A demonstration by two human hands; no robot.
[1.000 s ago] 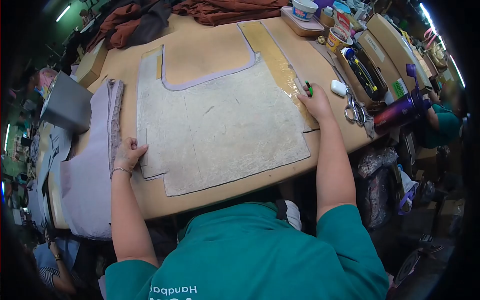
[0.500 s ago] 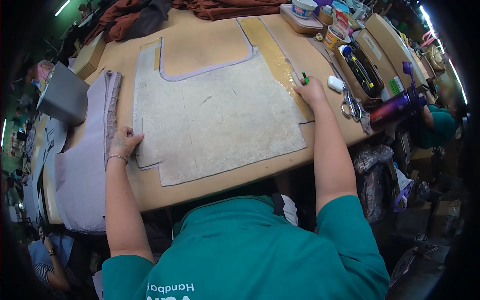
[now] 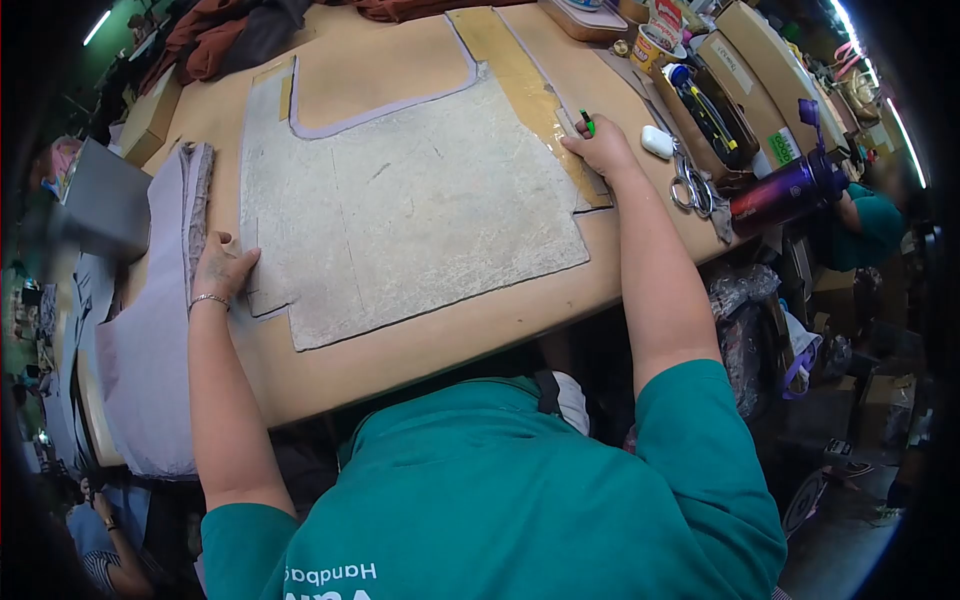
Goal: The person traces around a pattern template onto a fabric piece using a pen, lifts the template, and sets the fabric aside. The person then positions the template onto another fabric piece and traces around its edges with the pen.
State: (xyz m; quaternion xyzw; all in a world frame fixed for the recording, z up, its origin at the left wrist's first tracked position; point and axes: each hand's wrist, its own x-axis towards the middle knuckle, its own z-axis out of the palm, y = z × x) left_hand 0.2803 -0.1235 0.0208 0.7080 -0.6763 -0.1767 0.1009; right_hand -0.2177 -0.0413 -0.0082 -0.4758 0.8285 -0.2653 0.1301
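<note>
A large whitish pattern piece (image 3: 410,200) with yellow tape along its right arm lies flat on the tan table (image 3: 480,325), over a lilac sheet whose edge shows around the cut-out. My left hand (image 3: 224,268) is at the pattern's left edge, thumb on the edge and fingers curled beneath or beside it. At the right taped edge is my right hand (image 3: 603,150), closed around a green and black pen (image 3: 588,122), with its fingertips on the tape. Left of my left hand lies a stack of lilac fabric pieces (image 3: 150,330).
A grey metal block (image 3: 105,205) stands at the left. On the right are silver scissors (image 3: 690,185), a white case (image 3: 657,141), an open pen box (image 3: 705,120) and a purple bottle (image 3: 785,195). Dark and rust cloth (image 3: 225,40) lies at the back. Other people are at both sides.
The view has shifted, so the table and pattern appear higher and further left. Both hands keep their places at the pattern's edges, and the pen stays in my right hand.
</note>
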